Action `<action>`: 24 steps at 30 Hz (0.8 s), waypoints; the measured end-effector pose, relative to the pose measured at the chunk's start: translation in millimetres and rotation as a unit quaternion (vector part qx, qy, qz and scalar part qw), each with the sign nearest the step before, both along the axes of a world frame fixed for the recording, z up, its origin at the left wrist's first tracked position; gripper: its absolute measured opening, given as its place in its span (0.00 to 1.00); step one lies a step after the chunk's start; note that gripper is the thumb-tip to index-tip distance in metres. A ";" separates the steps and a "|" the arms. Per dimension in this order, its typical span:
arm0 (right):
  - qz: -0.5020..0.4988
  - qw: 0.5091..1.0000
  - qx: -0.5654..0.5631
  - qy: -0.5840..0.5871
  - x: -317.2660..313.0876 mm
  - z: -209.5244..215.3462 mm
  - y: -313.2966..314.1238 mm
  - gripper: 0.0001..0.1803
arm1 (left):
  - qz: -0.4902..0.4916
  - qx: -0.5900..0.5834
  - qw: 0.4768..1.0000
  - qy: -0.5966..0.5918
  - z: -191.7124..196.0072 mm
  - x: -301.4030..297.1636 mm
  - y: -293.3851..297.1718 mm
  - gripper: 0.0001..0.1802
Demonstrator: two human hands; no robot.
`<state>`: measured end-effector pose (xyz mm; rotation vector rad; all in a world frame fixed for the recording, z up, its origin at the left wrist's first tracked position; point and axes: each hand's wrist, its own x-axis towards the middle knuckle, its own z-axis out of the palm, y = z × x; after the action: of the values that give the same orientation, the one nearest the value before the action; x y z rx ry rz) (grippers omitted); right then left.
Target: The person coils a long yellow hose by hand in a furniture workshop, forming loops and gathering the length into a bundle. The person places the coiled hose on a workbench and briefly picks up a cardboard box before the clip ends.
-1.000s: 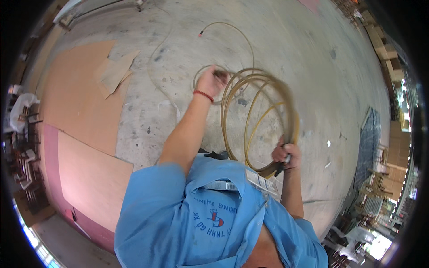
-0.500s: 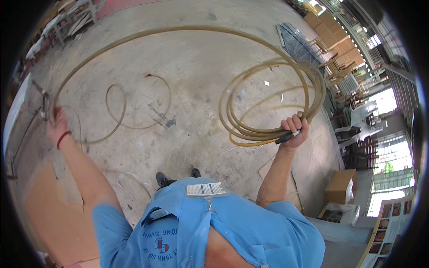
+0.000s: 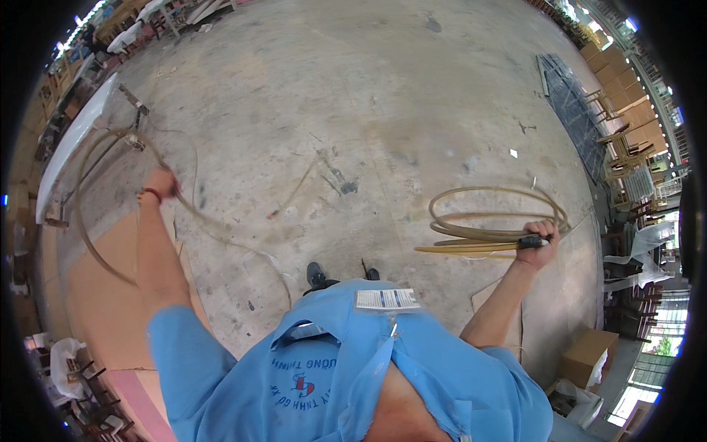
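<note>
My right hand [image 3: 540,247], out to the right, is wrapped round a gathered coil of yellowish-brown hose [image 3: 482,249]. A black hose fitting [image 3: 529,241] sticks out of that grip. Over on the left, my left hand [image 3: 160,182] is closed round a length of the same hose, slightly blurred. From it one loop [image 3: 82,221] hangs beside a cardboard sheet, and another stretch trails across the floor. A thin piece of hose with an orange-red tip [image 3: 272,216] lies on the concrete between my hands.
Cardboard sheets [image 3: 103,309] cover the floor at left, near a white-topped table [image 3: 77,147]. Along the right side stand wooden chairs [image 3: 626,158], a dark flat panel [image 3: 574,110] and an open cardboard box [image 3: 589,357]. My shoes [image 3: 317,275] are on the concrete floor.
The wide arc of hose between my hands has dropped into a loop at my left hand. The coil looks flatter, and the orange-tipped end has been drawn nearer me. The view has shifted.
</note>
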<state>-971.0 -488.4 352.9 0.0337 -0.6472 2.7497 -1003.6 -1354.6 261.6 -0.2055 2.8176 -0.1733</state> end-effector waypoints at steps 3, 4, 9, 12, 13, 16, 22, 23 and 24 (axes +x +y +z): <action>0.055 0.998 0.006 -0.038 -10.7 -17.6 -34.5 0.05 | -0.223 -0.040 0.944 -0.241 -86.0 26.9 11.3 0.09; 0.076 0.996 0.015 -0.054 -12.7 -23.4 -46.5 0.06 | -0.191 0.000 0.956 -0.224 -121.1 44.1 26.2 0.11; 0.186 0.976 0.042 -0.107 -22.1 -48.7 -107.0 0.08 | -0.155 0.068 0.960 -0.222 -252.7 126.9 185.5 0.10; 0.234 0.954 0.076 -0.170 -21.9 -59.3 -134.0 0.08 | 0.194 0.334 0.859 -0.336 -283.5 183.7 285.2 0.10; 0.264 0.946 0.072 -0.172 -22.5 -63.2 -141.9 0.08 | 0.274 0.472 0.794 -0.269 -280.1 199.8 282.6 0.09; 0.303 0.919 0.124 -0.221 -26.6 -75.3 -161.0 0.09 | 0.654 0.605 0.445 -0.091 -262.0 243.1 253.8 0.05; 0.326 0.889 0.129 -0.294 -30.5 -95.6 -183.2 0.07 | 0.807 0.485 0.011 0.336 -206.0 340.7 240.3 0.06; 0.326 0.888 0.126 -0.300 -31.0 -97.1 -184.6 0.07 | 0.807 0.477 0.067 0.341 -193.3 345.8 244.0 0.05; 0.336 0.884 0.127 -0.301 -31.7 -98.1 -185.9 0.07 | 0.755 0.525 0.073 0.387 -180.1 343.8 248.7 0.06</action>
<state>-1002.7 -674.3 254.7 -0.6898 -1.3785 3.3120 -659.9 -1105.9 81.4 1.8436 -0.2932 -1.7545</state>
